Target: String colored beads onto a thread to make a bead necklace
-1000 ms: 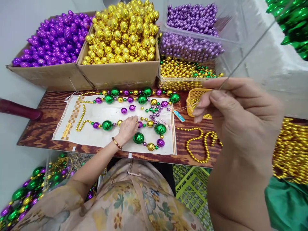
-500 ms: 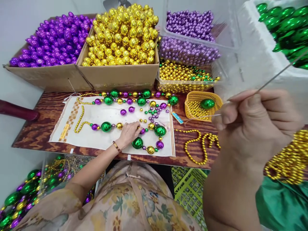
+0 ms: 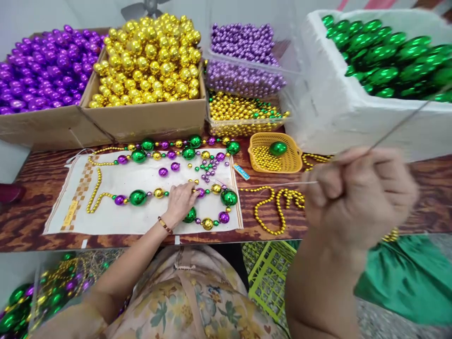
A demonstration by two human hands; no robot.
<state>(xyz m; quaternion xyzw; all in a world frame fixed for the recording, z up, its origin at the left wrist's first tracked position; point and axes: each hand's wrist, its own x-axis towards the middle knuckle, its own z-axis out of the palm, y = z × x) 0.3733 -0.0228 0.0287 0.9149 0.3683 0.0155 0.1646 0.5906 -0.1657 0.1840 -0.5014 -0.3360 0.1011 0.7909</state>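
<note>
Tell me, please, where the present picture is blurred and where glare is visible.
Head view: the bare right hand looks blurred, the bare left hand sharper; same head view: small bright highlights dot the glossy round gold beads in the brown cardboard box.

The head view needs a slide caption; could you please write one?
Left hand at a bead strand on white cloth; right hand, foreground, gripping a thin rod.

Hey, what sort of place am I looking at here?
Likely a workshop for beadwork: cardboard boxes heaped with purple beads and gold beads, a white foam box of green beads, and a bead strand laid out on a cloth.
</note>
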